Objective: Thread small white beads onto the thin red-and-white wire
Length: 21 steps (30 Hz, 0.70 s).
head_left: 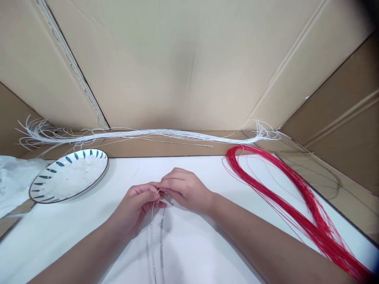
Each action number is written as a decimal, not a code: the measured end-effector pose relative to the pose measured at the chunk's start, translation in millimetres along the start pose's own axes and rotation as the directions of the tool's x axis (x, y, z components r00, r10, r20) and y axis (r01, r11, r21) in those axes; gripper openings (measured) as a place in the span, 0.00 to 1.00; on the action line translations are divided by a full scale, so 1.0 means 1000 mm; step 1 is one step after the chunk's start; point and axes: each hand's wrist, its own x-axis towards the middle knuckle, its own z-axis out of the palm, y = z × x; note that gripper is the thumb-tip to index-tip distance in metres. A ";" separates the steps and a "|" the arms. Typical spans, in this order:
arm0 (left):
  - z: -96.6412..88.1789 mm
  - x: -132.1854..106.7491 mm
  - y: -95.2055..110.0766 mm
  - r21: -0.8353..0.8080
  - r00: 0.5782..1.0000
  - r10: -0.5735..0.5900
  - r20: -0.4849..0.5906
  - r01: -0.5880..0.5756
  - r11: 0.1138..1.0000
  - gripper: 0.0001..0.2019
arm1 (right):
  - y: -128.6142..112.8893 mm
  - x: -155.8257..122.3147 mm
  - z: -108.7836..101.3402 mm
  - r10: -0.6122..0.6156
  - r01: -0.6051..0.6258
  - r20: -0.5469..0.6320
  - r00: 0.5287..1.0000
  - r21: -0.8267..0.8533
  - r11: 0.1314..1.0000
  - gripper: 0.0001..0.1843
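Near the middle of the white table, my left hand (143, 200) pinches a thin pale string (152, 221) between thumb and fingertips. The string hangs from the fingers toward the bottom edge. Its lower part looks bumpy, as if small clear pieces sit along it, and its very end is reddish. My right hand (185, 187) is closed with its fingertips meeting those of the left, where the string's upper end shows. The back of this hand hides most of its grip, so anything else inside it cannot be made out.
At the left stands an oval-looking white plate (38, 189) with blue dashes, holding small clear or whitish bits. A crumpled plastic bag (14, 183) lies beside it. Long white strands (166, 134) stretch along the cardboard (183, 79) behind. A looped red thread bundle (275, 201) is at right.
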 end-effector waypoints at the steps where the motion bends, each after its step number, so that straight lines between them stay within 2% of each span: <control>1: -0.001 0.000 -0.001 -0.007 1.000 0.002 -0.001 -0.002 1.000 0.06 | -0.001 0.001 0.001 -0.013 0.012 -0.009 1.000 -0.028 1.000 0.10; 5: -0.001 -0.001 -0.001 -0.038 1.000 0.019 0.014 -0.019 0.999 0.08 | -0.006 0.003 0.001 -0.068 0.065 -0.018 0.998 -0.136 0.988 0.08; 10: -0.003 -0.001 0.003 -0.053 0.998 0.023 0.062 -0.020 0.998 0.13 | -0.003 0.003 0.000 -0.068 0.065 -0.011 0.998 -0.186 0.980 0.07; 14: -0.008 -0.006 0.000 -0.046 0.993 -0.045 0.105 0.050 0.998 0.13 | -0.006 0.001 0.004 -0.132 0.123 -0.022 0.991 -0.250 0.961 0.06; 17: -0.004 -0.013 -0.005 -0.060 0.986 -0.062 0.156 0.072 0.996 0.16 | -0.019 0.003 0.011 -0.160 0.128 -0.134 0.978 -0.220 0.967 0.09; 21: 0.011 -0.020 -0.009 -0.124 0.985 -0.011 0.172 0.033 0.992 0.22 | -0.032 0.006 0.027 -0.111 0.049 -0.295 0.949 -0.212 0.976 0.06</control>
